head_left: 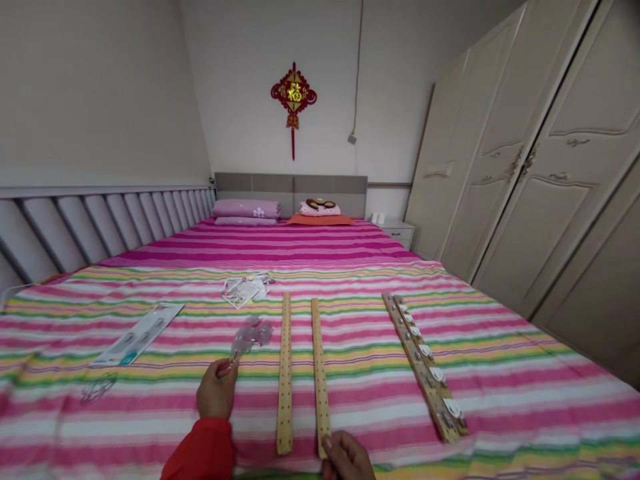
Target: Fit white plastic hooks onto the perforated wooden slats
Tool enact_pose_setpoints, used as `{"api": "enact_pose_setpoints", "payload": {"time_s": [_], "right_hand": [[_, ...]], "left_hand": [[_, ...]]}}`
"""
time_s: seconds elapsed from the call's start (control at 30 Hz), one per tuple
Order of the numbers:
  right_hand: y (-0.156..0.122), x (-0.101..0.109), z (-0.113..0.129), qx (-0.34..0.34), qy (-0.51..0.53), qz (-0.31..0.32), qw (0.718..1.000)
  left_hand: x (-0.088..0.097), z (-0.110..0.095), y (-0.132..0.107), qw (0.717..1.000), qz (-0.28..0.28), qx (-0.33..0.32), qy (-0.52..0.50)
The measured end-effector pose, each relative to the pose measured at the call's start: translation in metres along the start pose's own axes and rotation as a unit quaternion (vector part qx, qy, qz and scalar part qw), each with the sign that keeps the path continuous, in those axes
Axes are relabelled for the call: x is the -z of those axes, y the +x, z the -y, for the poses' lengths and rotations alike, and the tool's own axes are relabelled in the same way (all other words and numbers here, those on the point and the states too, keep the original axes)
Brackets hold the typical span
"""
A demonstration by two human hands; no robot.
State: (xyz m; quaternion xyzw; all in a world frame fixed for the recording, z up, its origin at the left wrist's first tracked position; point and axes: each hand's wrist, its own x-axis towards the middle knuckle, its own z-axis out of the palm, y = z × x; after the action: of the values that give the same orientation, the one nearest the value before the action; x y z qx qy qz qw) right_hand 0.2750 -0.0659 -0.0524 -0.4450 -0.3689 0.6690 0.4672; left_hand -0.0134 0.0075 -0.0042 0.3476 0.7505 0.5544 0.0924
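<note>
Pinched in my left hand (217, 388) is the near end of a clear plastic bag (253, 333); its contents are too small to name. My right hand (347, 457) grips the near end of a wooden strip (320, 373) dotted with small holes, thumb on top. A second holed wooden strip (285, 373) lies parallel to it, between the bag and the held strip. Farther right lie two wooden strips with metal pieces and white hooks (425, 367) along them, side by side.
A striped sheet covers the bed (360, 400). Papers and packaging (247, 288) lie beyond the bag. To the left are a long flat package (140, 333) and a tangle of thin rings (99, 387). A padded rail (110, 220) borders the left side; wardrobes (530, 200) stand right.
</note>
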Motion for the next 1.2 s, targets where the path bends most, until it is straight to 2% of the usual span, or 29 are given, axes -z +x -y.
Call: {"api": "enact_pose_setpoints", "payload": {"time_s": [0.2, 0.33, 0.43, 0.63, 0.73, 0.83, 0.9, 1.03, 1.1, 1.13, 1.2], "right_hand": [[-0.005, -0.002, 0.009, -0.01, -0.006, 0.02, 1.0], [-0.008, -0.002, 0.015, -0.015, -0.012, 0.032, 0.999], [-0.012, -0.002, 0.018, -0.01, -0.012, 0.027, 1.0], [-0.014, -0.003, 0.02, -0.005, -0.015, 0.026, 1.0], [-0.014, -0.004, 0.02, -0.002, -0.013, 0.016, 1.0], [-0.015, -0.002, 0.019, 0.0, -0.005, 0.013, 1.0], [-0.015, -0.001, 0.018, -0.004, -0.002, 0.017, 1.0], [-0.014, 0.003, 0.015, -0.011, 0.005, 0.017, 1.0], [-0.012, 0.005, 0.013, -0.014, 0.005, 0.013, 1.0], [-0.012, 0.006, 0.012, -0.017, 0.005, 0.012, 1.0], [-0.011, 0.008, 0.01, -0.022, 0.006, 0.012, 1.0]], "left_hand": [[0.0, -0.005, -0.002, 1.0, -0.018, -0.008, 0.015], [0.002, -0.008, -0.01, 0.999, -0.031, -0.01, -0.023], [0.004, -0.009, -0.014, 0.998, -0.013, 0.003, -0.066], [0.004, -0.006, -0.014, 0.992, 0.02, -0.01, -0.124], [0.005, -0.006, -0.014, 0.983, 0.029, 0.013, -0.181], [0.01, -0.009, -0.017, 0.963, 0.048, 0.083, -0.253], [0.015, -0.014, -0.021, 0.936, 0.061, 0.159, -0.307], [0.023, -0.035, -0.036, 0.837, 0.131, 0.314, -0.43], [0.023, -0.049, -0.046, 0.8, 0.176, 0.354, -0.451], [0.023, -0.055, -0.051, 0.798, 0.189, 0.358, -0.447], [0.021, -0.067, -0.061, 0.825, 0.209, 0.327, -0.41]]}}
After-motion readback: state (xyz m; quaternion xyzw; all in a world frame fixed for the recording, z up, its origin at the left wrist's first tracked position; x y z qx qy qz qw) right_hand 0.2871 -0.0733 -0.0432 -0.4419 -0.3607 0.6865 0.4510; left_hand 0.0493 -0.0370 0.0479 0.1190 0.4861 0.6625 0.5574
